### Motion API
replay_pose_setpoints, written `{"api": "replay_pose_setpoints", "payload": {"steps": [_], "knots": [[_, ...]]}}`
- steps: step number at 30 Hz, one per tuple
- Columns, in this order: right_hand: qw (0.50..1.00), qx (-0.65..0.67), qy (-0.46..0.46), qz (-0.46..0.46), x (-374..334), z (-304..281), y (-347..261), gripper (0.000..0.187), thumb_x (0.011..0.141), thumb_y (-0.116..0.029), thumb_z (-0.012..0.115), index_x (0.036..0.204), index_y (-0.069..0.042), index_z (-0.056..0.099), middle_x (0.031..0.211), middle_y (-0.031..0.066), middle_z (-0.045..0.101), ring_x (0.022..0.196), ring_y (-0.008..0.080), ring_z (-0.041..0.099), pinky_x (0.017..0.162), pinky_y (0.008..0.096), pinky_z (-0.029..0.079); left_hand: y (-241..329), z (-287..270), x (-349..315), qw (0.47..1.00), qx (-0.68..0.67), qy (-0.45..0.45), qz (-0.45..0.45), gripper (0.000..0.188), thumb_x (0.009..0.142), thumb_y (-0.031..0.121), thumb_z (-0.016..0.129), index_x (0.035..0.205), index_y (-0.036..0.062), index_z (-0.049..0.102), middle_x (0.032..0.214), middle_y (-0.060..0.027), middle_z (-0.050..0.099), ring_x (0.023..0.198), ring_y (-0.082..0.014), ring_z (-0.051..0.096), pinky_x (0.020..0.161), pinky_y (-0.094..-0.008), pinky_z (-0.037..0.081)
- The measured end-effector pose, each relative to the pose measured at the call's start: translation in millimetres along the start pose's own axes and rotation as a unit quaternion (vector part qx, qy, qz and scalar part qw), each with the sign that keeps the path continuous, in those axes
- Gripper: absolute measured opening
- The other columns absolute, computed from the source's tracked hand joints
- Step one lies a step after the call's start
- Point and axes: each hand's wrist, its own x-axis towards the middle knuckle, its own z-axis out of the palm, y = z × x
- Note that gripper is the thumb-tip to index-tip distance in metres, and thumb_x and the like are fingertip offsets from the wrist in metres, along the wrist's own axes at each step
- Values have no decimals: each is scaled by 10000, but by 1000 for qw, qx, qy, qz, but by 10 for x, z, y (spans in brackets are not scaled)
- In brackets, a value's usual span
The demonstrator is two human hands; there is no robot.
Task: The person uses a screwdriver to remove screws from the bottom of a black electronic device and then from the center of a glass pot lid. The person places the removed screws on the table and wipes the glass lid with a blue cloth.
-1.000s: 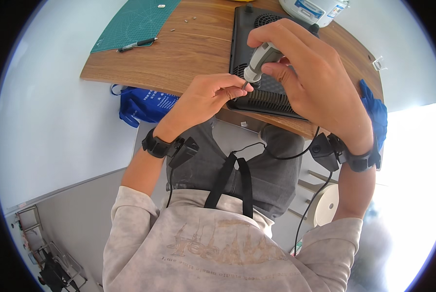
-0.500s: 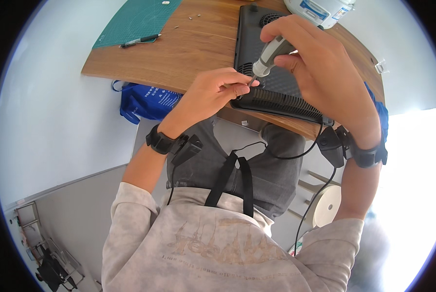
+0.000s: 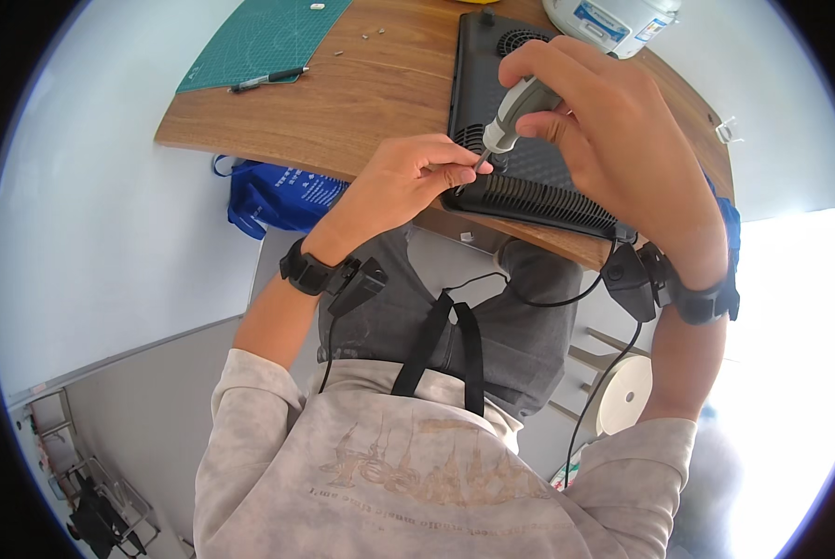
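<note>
A screwdriver [image 3: 511, 116] with a grey and white handle is tilted over a flat black device [image 3: 553, 172] that has slotted vents and a round fan grille. My right hand [image 3: 613, 130] holds its handle from above, fingers curled and thumb on the near side. Close to the tip, my left hand [image 3: 422, 172] pinches the thin metal shaft between thumb and forefinger, at the device's near left corner. The fingertips hide the tip itself, and I cannot make out any screw there.
The wooden table [image 3: 371, 102] carries a green cutting mat [image 3: 259, 42], a black pen [image 3: 268, 78], several tiny loose pieces and a white tub [image 3: 609, 23] at the back right. A blue bag [image 3: 278, 196] hangs below the left edge. A black cable [image 3: 567, 300] runs near my lap.
My right fingers and thumb have shifted slightly on the screwdriver handle, and the handle has moved a little. My left hand stays at nearly the same spot.
</note>
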Motion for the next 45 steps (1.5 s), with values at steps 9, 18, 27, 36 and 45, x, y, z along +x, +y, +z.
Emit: {"api": "replay_pose_setpoints", "payload": {"steps": [9,18,27,36,45], "knots": [[991,-129,13,16,-109,-30,-16,354,847,-338,773,1002,-65,609,785,95,646,620,246,620,573,348,458,-48,17,5,999,29,-7,27,116,966,26,641,1060,-18,692,1024,-50,730,893,-104,669,752,-227,544],[968,-239,72,-3,-147,92,-205,485,786,-494,805,745,-77,561,475,67,462,436,265,469,433,370,342,0,60,-52,999,7,4,36,121,948,69,677,1048,18,719,949,-89,738,867,-162,705,767,-270,552],[975,-200,81,55,-144,155,-349,426,849,-448,755,778,-70,570,558,57,514,462,274,470,442,379,343,166,22,-110,1000,-12,-15,5,132,943,61,681,1061,7,706,933,-91,739,872,-145,705,771,-267,553],[996,28,82,-15,-122,155,-345,200,837,-64,706,1016,-42,620,1000,87,648,687,243,619,573,342,504,108,-29,-96,998,51,-15,25,121,939,57,682,1042,-1,709,910,-88,753,840,-131,707,721,-253,548],[996,-6,81,-40,-82,114,-349,302,777,-201,829,950,-40,641,790,61,630,604,216,607,526,292,472,113,-102,-113,993,96,-46,54,137,950,10,631,1052,-5,722,927,-87,762,844,-149,716,712,-266,554]]}}
